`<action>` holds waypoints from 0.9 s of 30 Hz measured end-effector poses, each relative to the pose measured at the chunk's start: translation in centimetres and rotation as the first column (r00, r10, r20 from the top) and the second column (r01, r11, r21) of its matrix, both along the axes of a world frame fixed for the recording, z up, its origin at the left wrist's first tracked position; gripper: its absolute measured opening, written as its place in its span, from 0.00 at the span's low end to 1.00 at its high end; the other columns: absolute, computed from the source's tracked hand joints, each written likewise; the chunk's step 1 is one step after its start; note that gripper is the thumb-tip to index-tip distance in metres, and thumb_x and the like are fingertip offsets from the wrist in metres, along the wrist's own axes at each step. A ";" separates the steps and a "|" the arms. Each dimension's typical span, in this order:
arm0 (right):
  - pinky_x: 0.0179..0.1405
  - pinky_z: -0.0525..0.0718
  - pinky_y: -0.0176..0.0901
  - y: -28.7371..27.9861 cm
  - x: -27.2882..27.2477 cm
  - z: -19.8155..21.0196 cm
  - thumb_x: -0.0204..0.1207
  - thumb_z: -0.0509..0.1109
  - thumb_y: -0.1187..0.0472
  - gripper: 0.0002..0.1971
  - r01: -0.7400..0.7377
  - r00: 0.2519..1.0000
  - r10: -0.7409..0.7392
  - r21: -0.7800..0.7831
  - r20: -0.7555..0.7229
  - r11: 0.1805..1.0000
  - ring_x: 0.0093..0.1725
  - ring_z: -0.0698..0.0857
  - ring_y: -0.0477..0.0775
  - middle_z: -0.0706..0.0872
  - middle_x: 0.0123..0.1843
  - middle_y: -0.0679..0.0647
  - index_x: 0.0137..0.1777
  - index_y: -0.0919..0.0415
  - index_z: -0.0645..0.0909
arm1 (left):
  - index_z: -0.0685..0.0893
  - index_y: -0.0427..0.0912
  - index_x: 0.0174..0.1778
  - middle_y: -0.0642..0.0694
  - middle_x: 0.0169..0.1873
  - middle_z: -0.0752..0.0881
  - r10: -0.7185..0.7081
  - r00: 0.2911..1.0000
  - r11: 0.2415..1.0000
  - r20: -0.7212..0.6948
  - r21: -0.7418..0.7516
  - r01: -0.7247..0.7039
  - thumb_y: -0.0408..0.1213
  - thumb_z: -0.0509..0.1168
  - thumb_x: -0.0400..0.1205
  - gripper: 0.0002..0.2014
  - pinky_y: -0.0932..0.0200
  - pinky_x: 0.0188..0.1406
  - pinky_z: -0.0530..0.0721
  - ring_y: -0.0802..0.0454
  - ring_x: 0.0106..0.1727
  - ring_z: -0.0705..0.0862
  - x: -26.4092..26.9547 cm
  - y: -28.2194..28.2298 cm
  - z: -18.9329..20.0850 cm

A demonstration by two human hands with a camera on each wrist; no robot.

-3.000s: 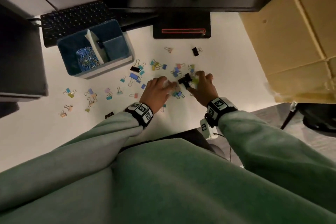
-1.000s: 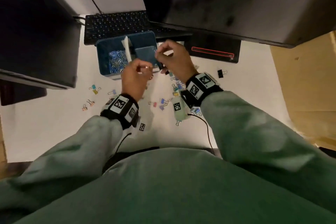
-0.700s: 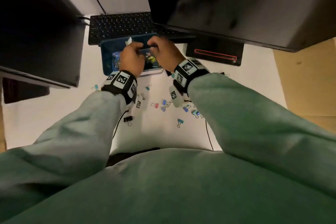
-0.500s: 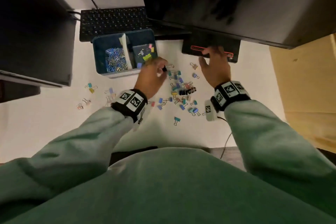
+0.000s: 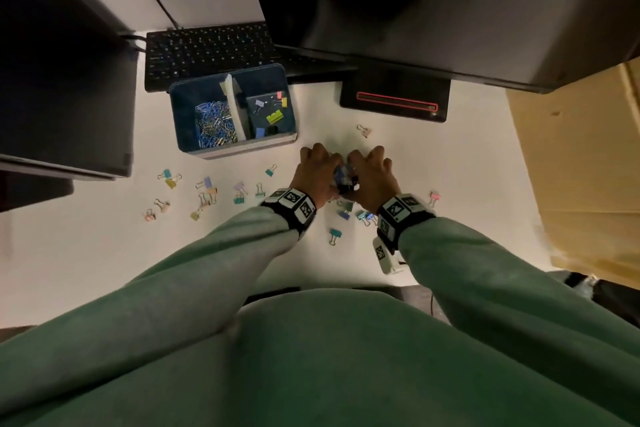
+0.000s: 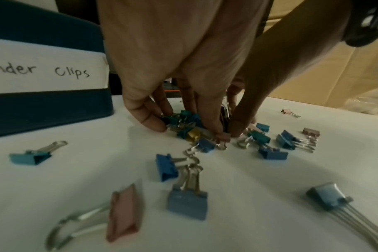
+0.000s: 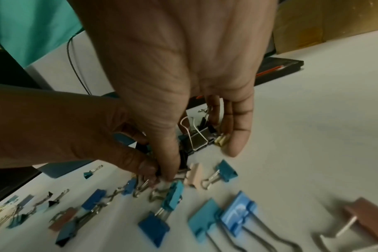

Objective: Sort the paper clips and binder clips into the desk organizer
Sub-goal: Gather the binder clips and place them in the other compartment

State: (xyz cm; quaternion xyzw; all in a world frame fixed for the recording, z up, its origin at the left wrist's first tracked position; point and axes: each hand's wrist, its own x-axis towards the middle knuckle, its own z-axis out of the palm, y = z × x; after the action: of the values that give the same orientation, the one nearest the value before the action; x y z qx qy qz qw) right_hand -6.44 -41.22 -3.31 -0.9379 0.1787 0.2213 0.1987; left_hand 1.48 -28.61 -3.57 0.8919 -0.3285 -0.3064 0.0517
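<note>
— So, any writing on the desk organizer (image 5: 277,144)?

— Only a white label (image 6: 45,68) on its front wall, hand-lettered; "...nder Clips" is the part that shows. Behind that label, the right compartment holds a few binder clips (image 5: 273,116); the left compartment holds the paper clips (image 5: 213,125).

— And the hands?

— Both are down on the white desk (image 5: 86,253), just in front of the organizer's right corner. The left hand (image 5: 317,175) and right hand (image 5: 372,177) face each other, fingers curled inward, fingertips on the desk, gathering a heap of binder clips (image 6: 192,126) between them.

— Other clips?

— Loose coloured clips (image 5: 204,194) lie scattered in front of the organizer, left of the hands
</note>
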 end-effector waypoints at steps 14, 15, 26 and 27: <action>0.35 0.82 0.38 -1.7 -0.2 3.0 0.73 0.69 0.68 0.07 0.170 0.963 -0.234 0.378 0.132 0.910 0.41 0.85 0.57 0.84 0.49 0.58 0.47 0.58 0.75 | 0.83 0.38 0.47 0.41 0.47 0.82 0.104 0.992 0.952 -0.068 -0.282 -0.119 0.32 0.68 0.79 0.03 0.58 0.43 0.74 0.45 0.50 0.77 -1.0 2.2 0.5; 0.33 0.84 0.35 -1.4 0.4 4.2 0.74 0.69 0.68 0.07 0.190 0.949 -0.281 0.455 0.141 0.870 0.39 0.87 0.56 0.86 0.46 0.56 0.47 0.57 0.75 | 0.83 0.38 0.46 0.41 0.45 0.83 0.110 0.991 0.944 -0.074 -0.303 -0.127 0.32 0.67 0.79 0.02 0.57 0.42 0.76 0.46 0.48 0.77 -1.1 2.4 0.6; 0.48 0.86 0.48 7.5 15.9 8.8 0.74 0.72 0.68 0.06 0.000 0.930 -0.165 0.450 0.327 0.893 0.46 0.85 0.54 0.86 0.48 0.55 0.50 0.63 0.83 | 0.85 0.36 0.46 0.47 0.42 0.86 0.458 0.849 0.714 -0.263 -0.460 -0.528 0.21 0.63 0.75 0.10 0.63 0.34 0.81 0.53 0.38 0.83 -0.5 6.4 6.0; 0.50 0.85 0.47 7.5 16.4 8.7 0.74 0.73 0.66 0.07 -0.017 0.938 -0.135 0.433 0.318 0.901 0.49 0.85 0.54 0.87 0.51 0.55 0.52 0.62 0.84 | 0.86 0.37 0.46 0.49 0.41 0.86 0.507 0.819 0.651 -0.267 -0.505 -0.568 0.23 0.65 0.76 0.08 0.70 0.35 0.79 0.56 0.38 0.83 0.2 6.8 6.9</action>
State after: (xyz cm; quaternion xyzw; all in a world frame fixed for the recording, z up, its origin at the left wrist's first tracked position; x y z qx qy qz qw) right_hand 9.99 -33.69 5.40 -0.8889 0.1174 0.0835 0.4348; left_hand 1.67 -21.78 3.36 0.8754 -0.1214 -0.2113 0.4174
